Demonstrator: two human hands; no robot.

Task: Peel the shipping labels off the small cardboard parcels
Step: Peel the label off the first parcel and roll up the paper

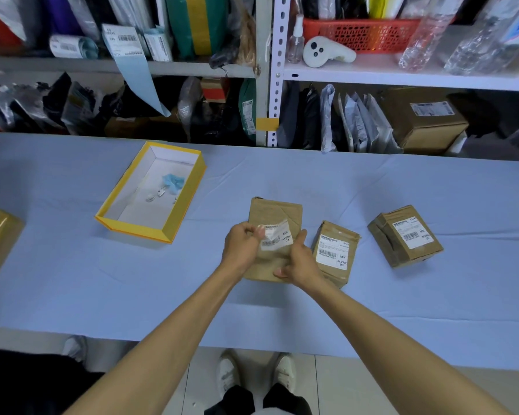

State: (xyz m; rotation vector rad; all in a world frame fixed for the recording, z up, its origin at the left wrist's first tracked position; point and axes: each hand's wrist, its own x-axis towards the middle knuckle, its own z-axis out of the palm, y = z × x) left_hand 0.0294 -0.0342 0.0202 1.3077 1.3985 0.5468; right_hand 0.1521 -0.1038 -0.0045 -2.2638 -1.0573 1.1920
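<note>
Parcel (274, 217), held: right hand (300, 263) gripping its lower edge, left hand (241, 242) pinching its half-lifted label (277, 236); two labelled parcels (334, 253) beside.

On the blue-covered table (342, 310), three small brown cardboard parcels in a row: the flat one (274, 212) at centre, held between left hand (242, 245) and right hand (300, 260); a second labelled parcel (334, 256) just beside it on the right; a third (405, 236) further right, apart. Left of centre — an open yellow-rimmed cardboard tray (135, 227). Behind the table — grey metal shelving (264, 94).
</note>
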